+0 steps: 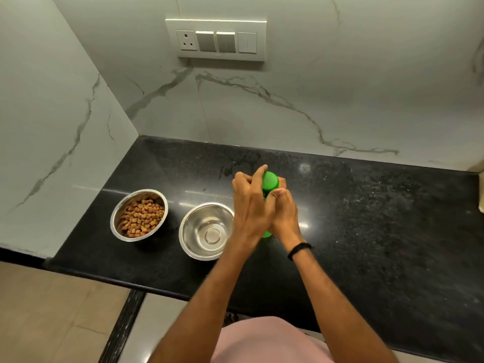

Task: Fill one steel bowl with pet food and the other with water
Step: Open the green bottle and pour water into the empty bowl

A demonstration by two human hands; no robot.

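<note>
Forearms (209, 284) out, my left hand (248, 203) curled round the top of green bottle (270, 182), right hand (285, 216) gripped its body; rigid, probably slippery.

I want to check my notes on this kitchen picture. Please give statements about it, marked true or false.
1. The left bowl holds brown pet food. True.
2. The right bowl is full of pet food. False: it holds no food.
3. Both the left hand and the right hand grip the green bottle. True.
4. The bowls are stacked. False: they stand side by side, apart.
5. The black wristband is on the left wrist. False: the right wrist.
</note>
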